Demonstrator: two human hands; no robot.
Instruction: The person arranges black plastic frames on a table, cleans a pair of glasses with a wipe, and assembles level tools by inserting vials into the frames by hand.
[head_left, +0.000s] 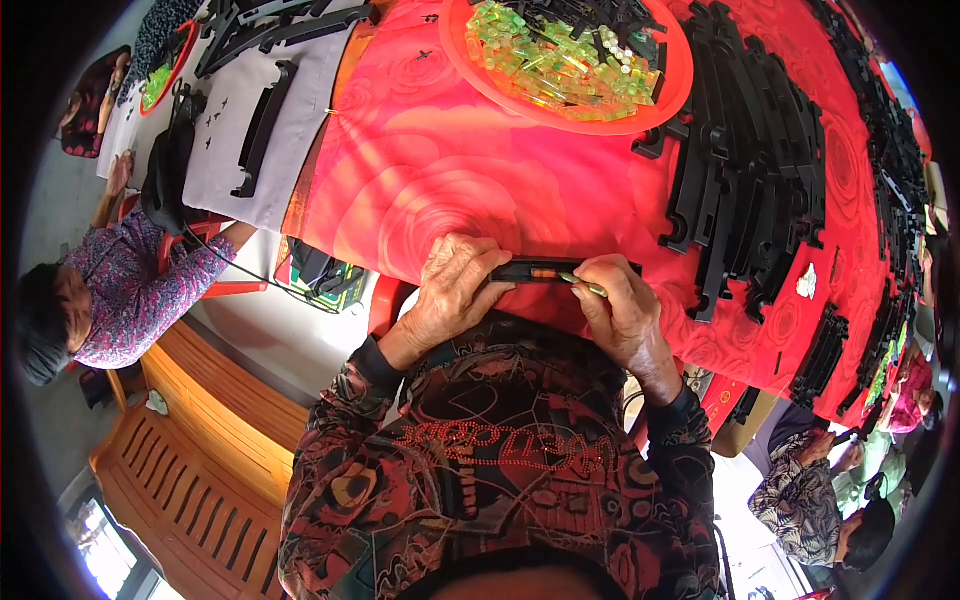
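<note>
Just in front of my body, my left hand (458,286) is closed around the left end of a black plastic bar (515,270) with a slot in its middle. Inside the slot shows a small orange-brown piece. My right hand (622,305) is at the bar's other end, its thumb and fingers pinching a slim yellow-green piece (584,284) whose tip meets the slot. Whether that piece is a tool or a small tube, I cannot tell. The bar's right end shows just past my right fingers.
On the red tablecloth (430,170) stands a red bowl (600,127) of yellow-green tubes and black parts. Many black bars (750,160) lie in piles at the right. A co-worker (140,280) sits at the left, near a wooden bench (200,470); another person (815,500) is at lower right.
</note>
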